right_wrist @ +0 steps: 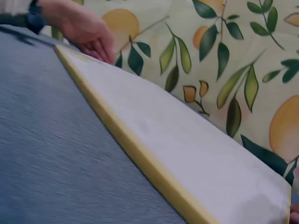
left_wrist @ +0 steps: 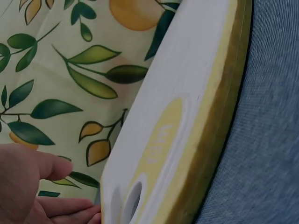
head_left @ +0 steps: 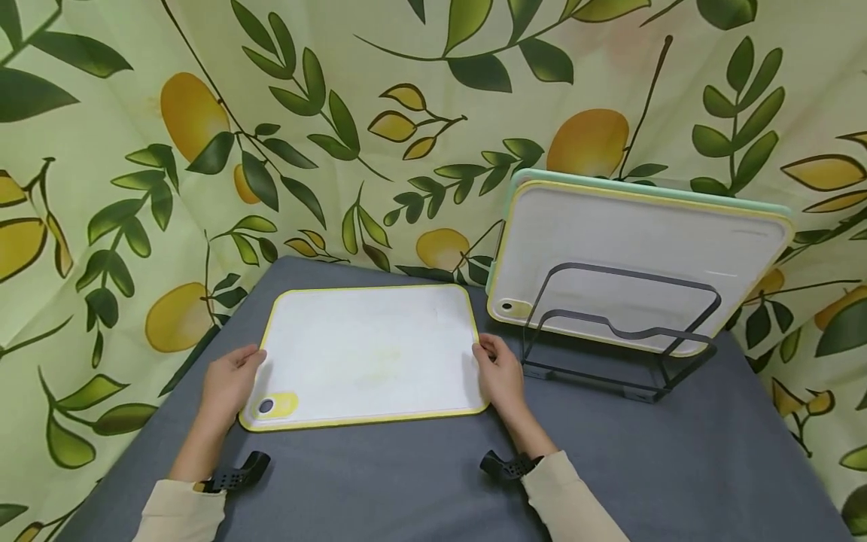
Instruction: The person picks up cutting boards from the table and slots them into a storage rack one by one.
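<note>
A white cutting board (head_left: 379, 350) with a yellow rim lies on the grey cloth between the two hands. Its yellow corner patch with a hole is at the near left. My left hand (head_left: 230, 384) is at the board's left edge; in the left wrist view its fingertips (left_wrist: 79, 211) meet the edge, with the thumb held apart. At the right edge is my right hand (head_left: 503, 376), its fingers close against the rim. Only slivers of that hand show in the right wrist view, so its contact is partly hidden.
To the right, a dark metal rack (head_left: 623, 331) holds a similar yellow-rimmed board (head_left: 637, 248), with a mint-green edge (head_left: 650, 190) showing behind it. Grey cloth (head_left: 379, 489) covers the table. A leaf-and-fruit patterned curtain (head_left: 379, 173) hangs behind and at both sides.
</note>
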The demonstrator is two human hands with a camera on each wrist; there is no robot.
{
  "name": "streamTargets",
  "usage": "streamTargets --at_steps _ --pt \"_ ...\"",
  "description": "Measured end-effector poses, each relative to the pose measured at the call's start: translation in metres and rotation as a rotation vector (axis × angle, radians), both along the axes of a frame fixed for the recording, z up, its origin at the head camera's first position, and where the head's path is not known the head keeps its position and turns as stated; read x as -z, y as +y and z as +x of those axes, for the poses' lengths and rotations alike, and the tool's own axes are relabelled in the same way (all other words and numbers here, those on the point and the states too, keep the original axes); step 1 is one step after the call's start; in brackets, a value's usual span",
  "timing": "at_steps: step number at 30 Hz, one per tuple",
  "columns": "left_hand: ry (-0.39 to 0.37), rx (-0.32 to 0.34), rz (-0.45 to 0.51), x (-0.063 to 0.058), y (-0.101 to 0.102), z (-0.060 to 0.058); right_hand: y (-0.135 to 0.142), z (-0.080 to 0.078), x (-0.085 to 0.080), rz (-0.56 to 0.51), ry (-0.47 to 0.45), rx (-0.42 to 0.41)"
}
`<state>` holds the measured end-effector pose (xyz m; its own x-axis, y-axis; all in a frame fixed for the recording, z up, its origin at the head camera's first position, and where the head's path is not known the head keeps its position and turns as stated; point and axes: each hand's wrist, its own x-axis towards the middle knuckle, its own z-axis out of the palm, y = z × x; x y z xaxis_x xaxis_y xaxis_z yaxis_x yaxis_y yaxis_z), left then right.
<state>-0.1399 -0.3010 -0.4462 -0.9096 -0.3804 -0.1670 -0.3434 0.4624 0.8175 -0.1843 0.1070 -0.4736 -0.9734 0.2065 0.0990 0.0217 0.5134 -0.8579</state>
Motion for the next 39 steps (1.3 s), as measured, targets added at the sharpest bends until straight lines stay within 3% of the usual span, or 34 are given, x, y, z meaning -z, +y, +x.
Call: streamTargets --at_steps 6,13,20,28,33,39 --pt "0.032 -0.068 0.082 0.012 0.007 -0.001 0.004 -0.012 0.003 0.021 0.019 0.03" --pt "0.062 -0.037 0.115 0.013 0.017 -0.01 0.011 -0.01 0.004 0.026 0.008 0.048" --pt "0.073 -0.048 0.059 0.012 0.021 -0.026 0.009 -0.004 0.007 0.033 0.012 0.071" --pt "0.068 -0.061 -0.003 0.014 0.014 -0.035 -0.002 0.016 0.011 -0.01 0.019 0.098" --pt "0.034 -0.006 -0.072 0.013 0.009 -0.039 -0.004 0.018 0.013 0.0 0.066 0.125" --pt "0.017 0.035 -0.09 0.009 0.011 -0.045 -0.001 0.017 0.011 0.009 0.101 0.13"
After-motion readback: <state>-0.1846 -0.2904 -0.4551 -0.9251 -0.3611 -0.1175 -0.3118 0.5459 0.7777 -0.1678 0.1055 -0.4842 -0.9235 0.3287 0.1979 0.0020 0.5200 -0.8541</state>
